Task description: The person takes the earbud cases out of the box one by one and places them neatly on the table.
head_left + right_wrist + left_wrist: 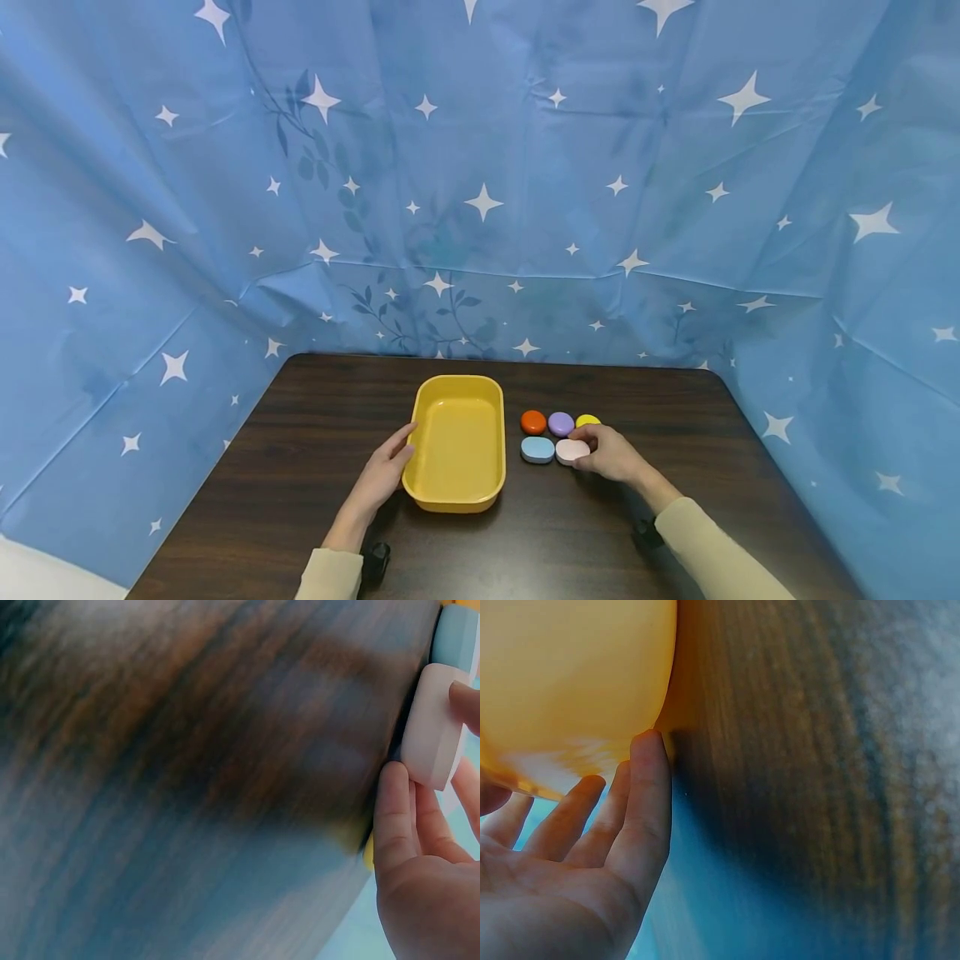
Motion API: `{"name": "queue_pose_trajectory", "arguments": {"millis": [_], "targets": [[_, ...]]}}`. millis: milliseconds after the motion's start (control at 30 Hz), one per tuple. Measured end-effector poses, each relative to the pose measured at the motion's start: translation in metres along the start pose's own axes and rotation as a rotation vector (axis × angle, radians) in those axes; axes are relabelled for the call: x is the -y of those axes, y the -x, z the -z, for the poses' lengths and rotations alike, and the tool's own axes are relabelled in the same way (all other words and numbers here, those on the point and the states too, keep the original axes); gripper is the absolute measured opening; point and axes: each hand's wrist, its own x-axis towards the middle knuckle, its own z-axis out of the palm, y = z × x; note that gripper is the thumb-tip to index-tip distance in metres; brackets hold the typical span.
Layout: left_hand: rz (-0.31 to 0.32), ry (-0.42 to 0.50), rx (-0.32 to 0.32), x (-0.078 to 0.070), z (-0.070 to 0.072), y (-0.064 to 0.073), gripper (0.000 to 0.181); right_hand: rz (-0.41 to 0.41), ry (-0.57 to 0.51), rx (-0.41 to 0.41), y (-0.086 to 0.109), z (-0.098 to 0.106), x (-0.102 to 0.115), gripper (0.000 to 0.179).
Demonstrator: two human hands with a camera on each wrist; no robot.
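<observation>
The yellow tray is upright on the dark wooden table. My left hand is at its left side, and in the left wrist view fairly straight fingers touch the tray's outer wall. To the tray's right, my right hand pinches a pale pink oval block between thumb and fingers. In the right wrist view, the thumb lies against the pink block, which sits close over the table beside a light blue oval block.
Behind the oval blocks, a red round piece, a purple round piece and a yellow round piece form a row. Right fingers partly cover the yellow one. A blue star-patterned curtain surrounds the table at the back and sides.
</observation>
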Motion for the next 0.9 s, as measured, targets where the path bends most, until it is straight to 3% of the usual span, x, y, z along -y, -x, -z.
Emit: {"name": "queue_pose_trajectory", "arguments": {"millis": [500, 900], "targets": [[-0.025, 0.015, 0.029, -0.003, -0.002, -0.003, 0.05, -0.003, 0.074, -0.01, 0.003, 0.002, 0.0, 0.039], [-0.058, -0.058, 0.026, -0.004, 0.001, -0.004, 0.053, 0.026, 0.192, -0.106, 0.018, 0.01, 0.014, 0.036]]}}
